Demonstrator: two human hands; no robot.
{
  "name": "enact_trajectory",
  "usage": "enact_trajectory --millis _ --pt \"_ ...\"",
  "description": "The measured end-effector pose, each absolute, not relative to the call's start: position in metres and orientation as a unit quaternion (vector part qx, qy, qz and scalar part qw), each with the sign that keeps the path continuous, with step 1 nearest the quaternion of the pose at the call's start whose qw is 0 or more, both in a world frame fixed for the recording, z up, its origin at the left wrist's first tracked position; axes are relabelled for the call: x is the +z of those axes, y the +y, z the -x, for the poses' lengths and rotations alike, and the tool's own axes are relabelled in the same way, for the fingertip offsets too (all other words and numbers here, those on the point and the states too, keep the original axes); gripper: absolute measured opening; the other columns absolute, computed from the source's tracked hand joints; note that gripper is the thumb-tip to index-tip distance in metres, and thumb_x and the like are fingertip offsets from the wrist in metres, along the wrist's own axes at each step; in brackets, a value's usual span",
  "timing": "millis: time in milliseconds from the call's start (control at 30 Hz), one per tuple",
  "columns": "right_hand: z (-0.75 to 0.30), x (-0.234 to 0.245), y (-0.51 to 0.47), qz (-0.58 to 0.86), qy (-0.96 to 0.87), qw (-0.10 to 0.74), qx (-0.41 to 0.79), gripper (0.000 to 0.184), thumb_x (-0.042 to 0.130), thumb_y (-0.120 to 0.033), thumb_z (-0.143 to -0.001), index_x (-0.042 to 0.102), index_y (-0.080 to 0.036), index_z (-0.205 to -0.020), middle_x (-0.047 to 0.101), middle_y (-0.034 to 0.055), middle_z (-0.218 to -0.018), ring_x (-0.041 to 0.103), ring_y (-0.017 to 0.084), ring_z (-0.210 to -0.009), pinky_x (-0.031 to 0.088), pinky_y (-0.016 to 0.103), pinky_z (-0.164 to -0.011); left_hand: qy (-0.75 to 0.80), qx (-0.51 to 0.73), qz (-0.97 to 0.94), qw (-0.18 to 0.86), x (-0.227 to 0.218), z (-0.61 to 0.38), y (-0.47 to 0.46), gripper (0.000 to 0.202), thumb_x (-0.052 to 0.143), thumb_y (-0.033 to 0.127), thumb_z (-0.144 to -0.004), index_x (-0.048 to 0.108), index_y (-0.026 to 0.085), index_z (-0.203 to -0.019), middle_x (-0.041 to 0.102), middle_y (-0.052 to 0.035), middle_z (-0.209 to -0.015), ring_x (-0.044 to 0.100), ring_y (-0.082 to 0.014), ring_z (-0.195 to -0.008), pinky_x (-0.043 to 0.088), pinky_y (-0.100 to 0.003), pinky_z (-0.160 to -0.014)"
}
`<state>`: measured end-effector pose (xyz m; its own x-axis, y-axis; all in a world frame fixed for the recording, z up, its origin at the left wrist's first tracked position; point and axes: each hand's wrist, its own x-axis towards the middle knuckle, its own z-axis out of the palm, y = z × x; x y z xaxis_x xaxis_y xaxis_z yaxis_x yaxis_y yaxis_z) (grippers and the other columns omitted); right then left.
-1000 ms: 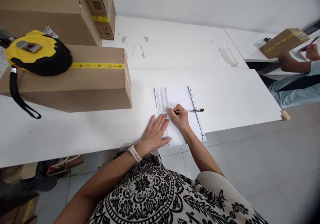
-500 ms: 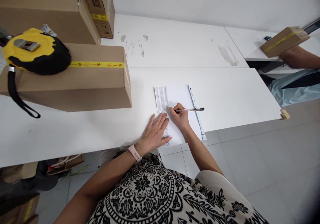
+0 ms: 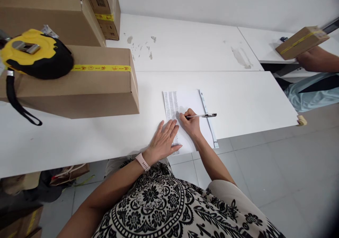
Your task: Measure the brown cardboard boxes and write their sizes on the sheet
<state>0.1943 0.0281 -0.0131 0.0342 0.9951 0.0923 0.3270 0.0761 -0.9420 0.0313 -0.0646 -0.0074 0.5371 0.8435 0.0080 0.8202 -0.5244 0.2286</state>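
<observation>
A printed sheet of paper [image 3: 189, 103] with columns of small text lies on the white table [image 3: 238, 100] near its front edge. My right hand [image 3: 191, 123] is closed on a pen [image 3: 202, 116], with the tip down on the sheet. Fingers flat and spread, my left hand [image 3: 163, 140] presses on the lower left of the paper. A pink watch is on that wrist.
A long cardboard box [image 3: 87, 84] with yellow tape stands to the left, and a yellow and black tape measure [image 3: 34, 54] rests on it. More boxes [image 3: 106, 8] are stacked behind. At the right another person's arm [image 3: 317, 59] holds a small box [image 3: 300, 41] on a second table.
My hands stay nearly still on the paper. The other person at the right has dropped the red pen hand out of sight and now has an arm against the small box.
</observation>
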Motion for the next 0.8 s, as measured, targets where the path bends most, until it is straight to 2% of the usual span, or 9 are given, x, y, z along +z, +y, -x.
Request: enact_trajectory --millis 267,800 --pt "-0.1945 -0.0136 0.0282 0.566 -0.586 0.449 0.366 0.037 0.068 -0.034 -0.079 0.037 -0.024 -0.06 0.038 -0.0058 -0.057 0.035 0.012 -0.058 0.032 0.028 -0.055 0.478 0.071 -0.869 0.101 -0.0094 -0.0314 -0.0652 0.08 0.034 0.064 -0.102 0.027 0.009 -0.16 0.022 -0.0183 -0.171 0.013 -0.0303 -0.16 0.006 -0.056 -0.129" --pt "-0.1946 -0.0132 0.029 0.568 -0.59 0.453 0.353 0.039 0.068 -0.035 -0.08 0.037 -0.024 -0.06 0.038 -0.0056 -0.057 0.035 0.012 -0.057 0.032 0.028 -0.055 0.479 0.068 -0.87 0.096 -0.0082 -0.0317 -0.0645 0.08 0.032 0.064 -0.102 0.03 0.007 -0.159 0.024 -0.0189 -0.17 0.014 -0.0307 -0.16 0.006 -0.056 -0.129"
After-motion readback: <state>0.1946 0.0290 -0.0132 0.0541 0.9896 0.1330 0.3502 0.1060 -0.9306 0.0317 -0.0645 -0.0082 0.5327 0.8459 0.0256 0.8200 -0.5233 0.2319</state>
